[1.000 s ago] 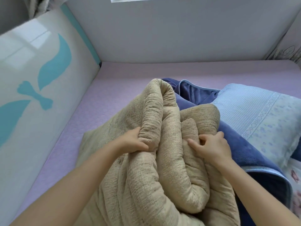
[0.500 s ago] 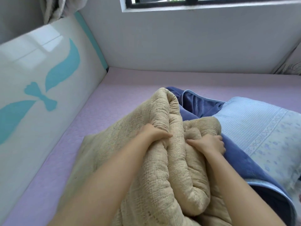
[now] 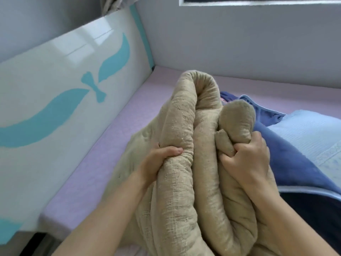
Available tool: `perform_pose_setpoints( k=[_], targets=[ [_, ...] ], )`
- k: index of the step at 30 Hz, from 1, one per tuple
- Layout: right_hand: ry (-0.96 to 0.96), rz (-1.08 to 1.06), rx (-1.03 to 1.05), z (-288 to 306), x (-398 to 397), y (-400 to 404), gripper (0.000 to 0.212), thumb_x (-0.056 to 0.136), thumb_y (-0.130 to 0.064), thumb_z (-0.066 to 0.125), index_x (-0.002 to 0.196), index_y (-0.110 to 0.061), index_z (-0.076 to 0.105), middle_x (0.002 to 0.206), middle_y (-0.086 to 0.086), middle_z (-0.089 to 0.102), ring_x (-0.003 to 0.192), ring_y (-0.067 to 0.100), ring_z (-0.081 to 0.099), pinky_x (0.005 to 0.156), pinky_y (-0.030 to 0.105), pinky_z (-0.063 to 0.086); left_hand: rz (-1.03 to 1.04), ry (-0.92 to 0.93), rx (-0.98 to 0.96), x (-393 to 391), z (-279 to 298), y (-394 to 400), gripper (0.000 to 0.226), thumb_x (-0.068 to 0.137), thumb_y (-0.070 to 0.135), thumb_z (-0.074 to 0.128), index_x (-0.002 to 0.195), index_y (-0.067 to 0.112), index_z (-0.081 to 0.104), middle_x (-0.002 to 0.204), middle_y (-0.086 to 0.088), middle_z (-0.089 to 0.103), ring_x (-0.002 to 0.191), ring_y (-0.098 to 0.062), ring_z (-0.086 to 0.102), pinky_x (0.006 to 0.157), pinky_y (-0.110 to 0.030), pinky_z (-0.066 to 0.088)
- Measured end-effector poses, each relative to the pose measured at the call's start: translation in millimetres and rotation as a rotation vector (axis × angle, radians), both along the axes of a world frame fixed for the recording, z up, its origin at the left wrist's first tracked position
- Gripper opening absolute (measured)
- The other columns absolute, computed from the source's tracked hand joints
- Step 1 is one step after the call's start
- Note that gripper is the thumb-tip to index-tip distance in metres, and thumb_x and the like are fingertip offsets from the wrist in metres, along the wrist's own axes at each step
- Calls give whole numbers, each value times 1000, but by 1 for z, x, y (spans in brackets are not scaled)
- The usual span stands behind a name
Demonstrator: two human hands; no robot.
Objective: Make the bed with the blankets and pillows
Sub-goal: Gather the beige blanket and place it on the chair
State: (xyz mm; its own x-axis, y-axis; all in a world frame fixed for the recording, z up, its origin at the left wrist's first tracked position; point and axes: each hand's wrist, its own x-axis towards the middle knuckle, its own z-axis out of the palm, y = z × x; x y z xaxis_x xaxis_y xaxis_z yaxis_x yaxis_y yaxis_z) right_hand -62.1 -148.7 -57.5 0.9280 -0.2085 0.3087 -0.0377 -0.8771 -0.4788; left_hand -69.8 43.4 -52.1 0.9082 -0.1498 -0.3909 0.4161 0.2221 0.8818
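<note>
Since half a second ago the beige quilt point(image 3: 186, 163) has come up higher off the bed, its tall fold now rising well above both hands, and the right hand has dug deeper into its bundle. The left hand point(image 3: 156, 163) grips the thick left fold, thumb lying across the front of it and fingers hidden behind the cloth. The right hand point(image 3: 247, 159) is clenched around the smaller rounded fold on the right, its fingers point(image 3: 238, 150) curled into the fabric with a small tuck of quilt squeezed between them. The quilt hangs in heavy rolls between the two forearms and spills down toward the near edge, with its left part spread over the lilac mattress point(image 3: 103, 145). Just to the right of the quilt, touching it, lies a dark blue blanket point(image 3: 287, 156) with a pale trim, bunched up and running toward the near right. Beyond that, at the right edge, a light blue pillow point(image 3: 310, 133) with a patterned band rests against the blue blanket. A glossy white headboard point(image 3: 55, 74) with turquoise leaf shapes stands along the left side of the mattress, and a grey wall point(image 3: 239, 43) closes the far side, with the bottom of a window frame point(image 3: 258, 1) at the top.
</note>
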Motion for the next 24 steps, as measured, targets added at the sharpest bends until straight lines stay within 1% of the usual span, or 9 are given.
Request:
perform_pose_setpoints(
  k=[3,6,9,12,15,18,21,23,24],
  targets=[
    [-79,112,-19,34,-34,43,40,64,-37,67,56,2,69,89,23,55,86,43,52,81,45,42,145,-131,54,-47,28,40,11,59,5,58,66,5,66,49,2,68,45,-6,65,47,-13,52],
    [-134,207,-70,65,-72,87,39,65,-38,67,55,0,70,92,25,58,89,45,54,82,46,43,254,-241,150,-100,50,81,12,58,6,59,53,8,70,48,2,66,45,-7,64,49,-14,52],
    [-254,299,-84,94,-121,133,38,61,-37,67,49,-1,68,82,27,58,80,46,57,76,48,47,368,-331,209,-166,70,121,10,58,7,61,64,4,68,50,2,68,47,-8,65,50,-15,54],
    [-312,383,-105,116,-177,176,38,62,-37,67,49,-1,68,84,28,58,80,46,57,76,49,46,462,-396,277,-237,89,155,9,58,8,63,62,9,71,53,4,70,51,-6,68,51,-15,55],
    [-326,493,-123,137,-233,218,38,63,-37,68,58,1,71,95,29,56,91,46,53,84,49,42,553,-433,355,-310,103,189,8,54,10,71,58,16,74,58,8,72,59,-4,69,60,-20,58],
    [-308,677,-102,156,-288,254,38,71,-36,71,72,1,74,109,25,50,106,40,46,95,44,34,664,-452,485,-382,113,215,15,43,25,77,58,25,74,64,11,73,69,-8,71,69,-26,59],
    [-272,842,-86,167,-338,288,36,73,-36,70,83,-2,75,112,18,45,111,32,40,98,35,29,773,-468,579,-452,125,231,7,52,17,73,52,24,71,55,13,71,57,0,68,55,-16,57],
    [-217,926,-90,171,-360,310,35,73,-38,70,85,-4,75,103,12,39,110,30,40,95,32,30,860,-438,627,-486,134,236,6,55,15,70,51,20,68,50,12,69,50,0,66,48,-13,54],
    [-190,971,-94,170,-371,325,35,73,-38,70,85,-5,74,98,8,34,107,29,40,94,32,31,912,-413,660,-506,138,240,5,55,16,69,50,17,68,50,10,68,49,-2,67,48,-16,53]
  ],
)
